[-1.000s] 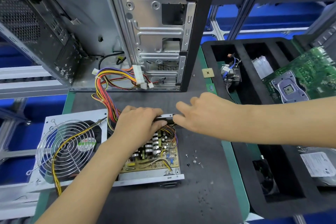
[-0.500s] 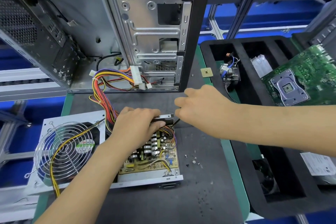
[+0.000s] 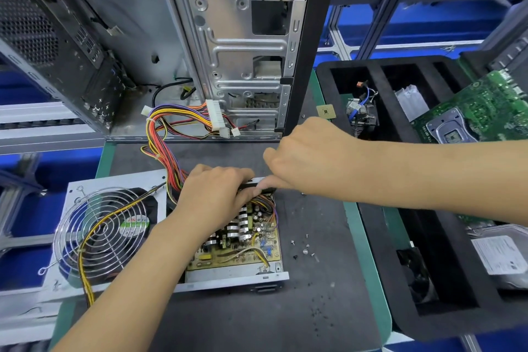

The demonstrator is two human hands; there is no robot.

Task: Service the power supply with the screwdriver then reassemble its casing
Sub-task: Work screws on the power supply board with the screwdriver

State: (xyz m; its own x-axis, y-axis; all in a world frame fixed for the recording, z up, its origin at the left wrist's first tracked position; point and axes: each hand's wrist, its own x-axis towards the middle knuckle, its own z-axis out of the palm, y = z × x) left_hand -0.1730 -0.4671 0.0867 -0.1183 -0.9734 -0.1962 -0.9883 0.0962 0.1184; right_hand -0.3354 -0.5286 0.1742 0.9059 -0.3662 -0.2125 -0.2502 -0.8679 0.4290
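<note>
The opened power supply (image 3: 234,277) lies on the dark mat with its yellow circuit board (image 3: 243,248) exposed. Its removed cover with the wire-guarded fan (image 3: 105,234) lies to the left, joined by yellow and black wires. My left hand (image 3: 217,194) curls over the supply's far wall and grips a black part (image 3: 268,188) there. My right hand (image 3: 308,157) comes in from the right with curled fingers, and its fingertips pinch the same black part. No screwdriver shows. Loose screws (image 3: 305,248) lie right of the supply.
An open computer case (image 3: 228,51) stands behind, with the supply's coloured wire bundle (image 3: 163,134) running into it. A black foam tray (image 3: 377,151) on the right holds a cooler, a green motherboard (image 3: 471,111) and a hard drive (image 3: 503,257). A CPU chip (image 3: 325,111) lies beside it.
My right hand lifted a little off the black part, then came back down onto it. My left hand kept its grip on the far wall.
</note>
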